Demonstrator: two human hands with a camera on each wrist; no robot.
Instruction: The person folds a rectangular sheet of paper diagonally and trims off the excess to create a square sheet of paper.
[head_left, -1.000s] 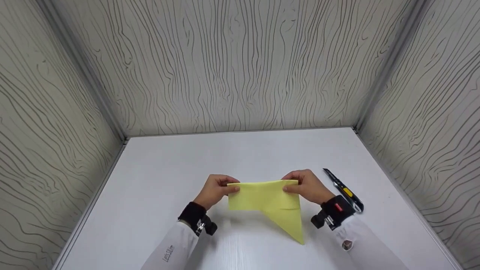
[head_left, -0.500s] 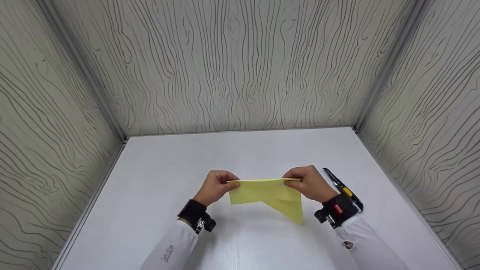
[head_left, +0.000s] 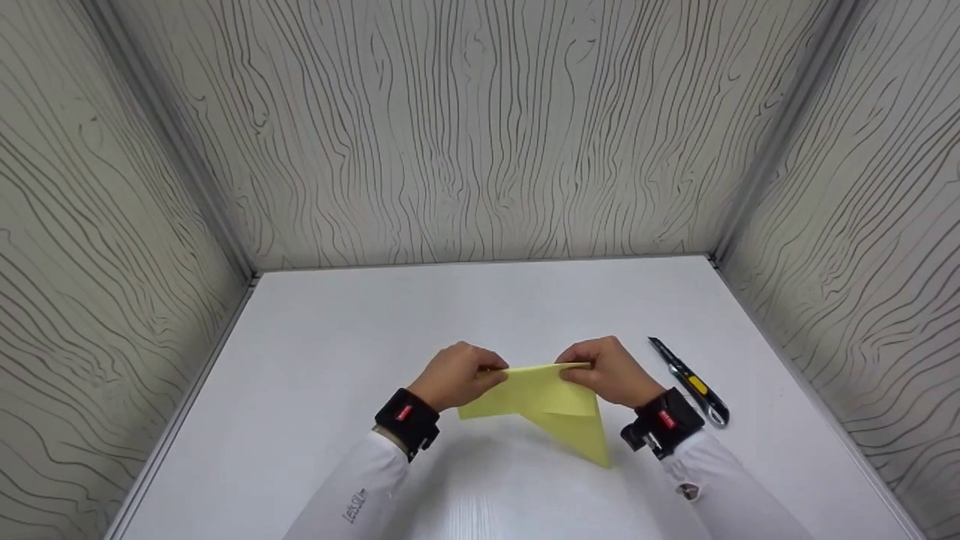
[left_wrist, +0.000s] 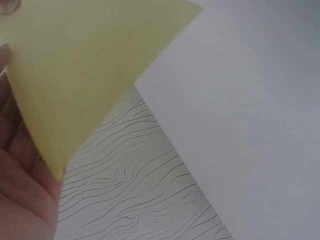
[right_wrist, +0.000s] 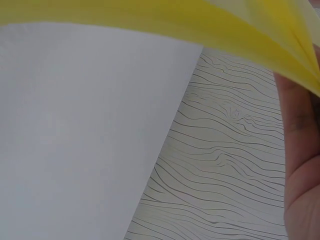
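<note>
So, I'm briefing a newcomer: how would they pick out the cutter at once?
Start at the white table and find the right hand. Just to its right, lying slantwise on the table, is the cutter. Its slim, mostly black body with a bright yellow patch sets it apart from the all-yellow sheet pinched in that hand.

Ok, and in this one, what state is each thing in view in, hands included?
Yellow paper: held up between both hands, creased, one corner hanging lowest.
Left hand: fingers pinching the paper's top edge.
Right hand: fingers pinching the same edge, further right.
Utility knife: lying on the table, not held; blade out or in, cannot tell.
Wristbands: worn on both wrists.
</note>
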